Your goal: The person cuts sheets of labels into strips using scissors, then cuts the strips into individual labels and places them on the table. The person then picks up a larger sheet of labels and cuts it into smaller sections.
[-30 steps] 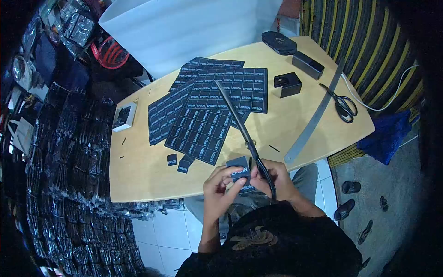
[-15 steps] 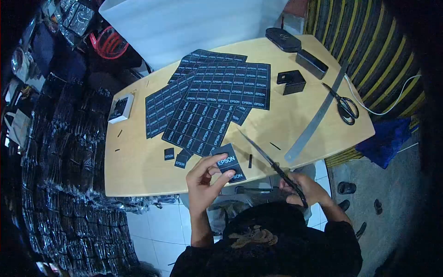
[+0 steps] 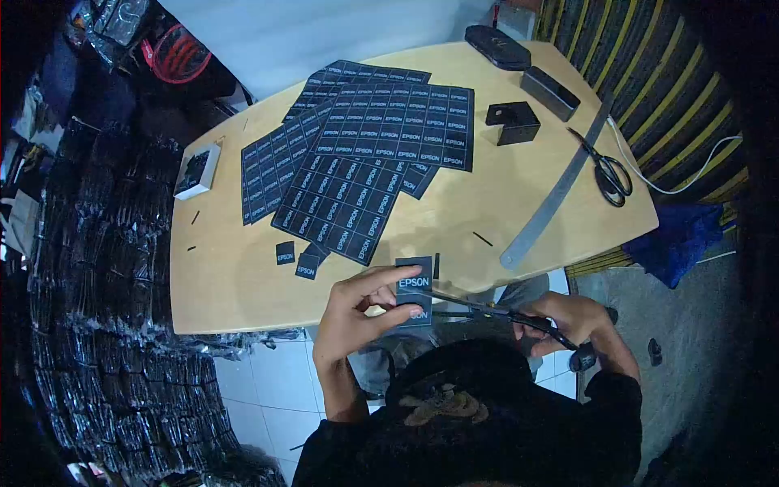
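Between thumb and fingers, my left hand (image 3: 357, 312) pinches a small dark strip of two EPSON labels (image 3: 414, 290), held upright over the table's front edge. My right hand (image 3: 560, 321) grips a pair of scissors (image 3: 495, 311) by the handles. Their blades are parted and point left, with the tips at the right side of the strip, near the line between the two labels. Dark sheets of printed EPSON labels (image 3: 389, 122) lie overlapped beyond my hands. Loose cut labels (image 3: 285, 253) rest left of them.
On the wooden table (image 3: 235, 300) lie a long metal ruler (image 3: 560, 191), a second pair of scissors (image 3: 607, 172), a black open box (image 3: 513, 123), a black case (image 3: 497, 49), a dark block (image 3: 550, 93) and a small white box (image 3: 197, 172). Stacked plastic-wrapped packs (image 3: 138, 357) stand left.
The scissors have swung from pointing up and away to pointing left, and their blades now meet the label strip. My left hand has turned the strip more upright.
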A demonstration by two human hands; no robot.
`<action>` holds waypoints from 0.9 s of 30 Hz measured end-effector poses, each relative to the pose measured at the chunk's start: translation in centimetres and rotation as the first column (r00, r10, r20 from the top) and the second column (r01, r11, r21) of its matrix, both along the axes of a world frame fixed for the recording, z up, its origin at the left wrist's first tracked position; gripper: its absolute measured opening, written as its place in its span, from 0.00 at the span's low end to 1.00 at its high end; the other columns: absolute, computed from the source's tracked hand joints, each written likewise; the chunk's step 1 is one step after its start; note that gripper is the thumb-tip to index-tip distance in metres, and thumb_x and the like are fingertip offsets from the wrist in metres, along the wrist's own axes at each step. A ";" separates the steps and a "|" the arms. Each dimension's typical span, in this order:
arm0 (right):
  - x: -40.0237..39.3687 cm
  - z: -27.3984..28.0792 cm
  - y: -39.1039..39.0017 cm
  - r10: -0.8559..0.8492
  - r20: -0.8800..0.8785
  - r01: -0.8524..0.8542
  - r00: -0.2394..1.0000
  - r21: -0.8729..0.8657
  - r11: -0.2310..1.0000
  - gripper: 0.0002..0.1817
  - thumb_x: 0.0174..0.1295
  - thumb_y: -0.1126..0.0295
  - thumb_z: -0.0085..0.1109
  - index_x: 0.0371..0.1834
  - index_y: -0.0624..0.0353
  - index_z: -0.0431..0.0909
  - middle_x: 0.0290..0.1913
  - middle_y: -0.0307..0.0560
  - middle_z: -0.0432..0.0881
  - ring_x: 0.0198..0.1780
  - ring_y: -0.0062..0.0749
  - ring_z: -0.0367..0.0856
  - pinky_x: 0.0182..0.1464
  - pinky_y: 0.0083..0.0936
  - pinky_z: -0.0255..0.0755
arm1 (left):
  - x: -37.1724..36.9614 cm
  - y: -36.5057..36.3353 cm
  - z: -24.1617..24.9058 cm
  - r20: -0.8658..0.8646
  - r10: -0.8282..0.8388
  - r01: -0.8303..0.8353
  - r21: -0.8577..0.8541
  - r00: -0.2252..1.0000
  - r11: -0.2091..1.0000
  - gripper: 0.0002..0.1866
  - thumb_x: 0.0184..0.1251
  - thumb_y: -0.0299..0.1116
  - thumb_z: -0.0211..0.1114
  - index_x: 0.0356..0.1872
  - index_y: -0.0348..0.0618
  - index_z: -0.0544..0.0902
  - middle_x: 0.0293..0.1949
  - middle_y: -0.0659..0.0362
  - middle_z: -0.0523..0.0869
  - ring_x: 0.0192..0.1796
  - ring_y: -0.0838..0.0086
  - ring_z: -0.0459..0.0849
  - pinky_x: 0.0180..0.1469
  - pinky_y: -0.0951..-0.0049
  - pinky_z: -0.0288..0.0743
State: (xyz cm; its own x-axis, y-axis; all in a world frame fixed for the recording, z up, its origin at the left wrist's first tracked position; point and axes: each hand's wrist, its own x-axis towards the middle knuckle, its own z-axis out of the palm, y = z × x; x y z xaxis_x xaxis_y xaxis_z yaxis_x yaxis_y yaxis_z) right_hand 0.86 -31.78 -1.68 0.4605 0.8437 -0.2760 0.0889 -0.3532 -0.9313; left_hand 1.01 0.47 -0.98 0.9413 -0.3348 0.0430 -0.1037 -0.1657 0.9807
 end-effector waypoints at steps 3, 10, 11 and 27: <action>0.2 -0.2 0.0 0.046 -0.021 -0.046 0.999 -0.034 0.998 0.23 0.48 0.53 0.69 0.35 0.61 0.74 0.17 0.38 0.70 0.21 0.28 0.71 0.24 0.26 0.64 | 0.1 0.4 -0.2 -0.055 -0.055 0.058 0.040 0.997 0.998 0.25 0.45 0.23 0.72 0.50 0.45 0.80 0.31 0.63 0.81 0.24 0.90 0.70 0.24 0.87 0.63; 0.9 0.4 0.5 0.111 -0.048 -0.115 0.993 -0.091 0.989 0.25 0.49 0.49 0.67 0.33 0.61 0.74 0.20 0.39 0.74 0.22 0.27 0.74 0.24 0.25 0.65 | 0.3 0.2 -0.4 -0.130 -0.178 0.175 -0.038 0.975 0.984 0.25 0.45 0.19 0.72 0.50 0.40 0.79 0.39 0.57 0.83 0.36 0.82 0.81 0.35 0.85 0.74; 1.0 0.3 0.5 0.108 -0.052 -0.112 0.993 -0.090 0.990 0.25 0.49 0.49 0.67 0.33 0.61 0.74 0.20 0.39 0.74 0.22 0.27 0.74 0.24 0.25 0.65 | 0.3 0.1 -0.5 -0.114 -0.178 0.174 -0.039 0.977 0.984 0.25 0.45 0.22 0.73 0.50 0.44 0.80 0.38 0.59 0.83 0.31 0.85 0.80 0.31 0.87 0.72; 1.1 -0.1 0.6 0.140 -0.054 -0.143 0.989 -0.053 0.988 0.22 0.52 0.50 0.65 0.31 0.60 0.75 0.19 0.39 0.74 0.21 0.27 0.73 0.22 0.26 0.64 | 0.5 0.1 -0.9 -0.128 -0.207 0.209 -0.001 0.970 0.978 0.25 0.45 0.24 0.74 0.49 0.44 0.81 0.32 0.63 0.83 0.29 0.88 0.77 0.26 0.88 0.66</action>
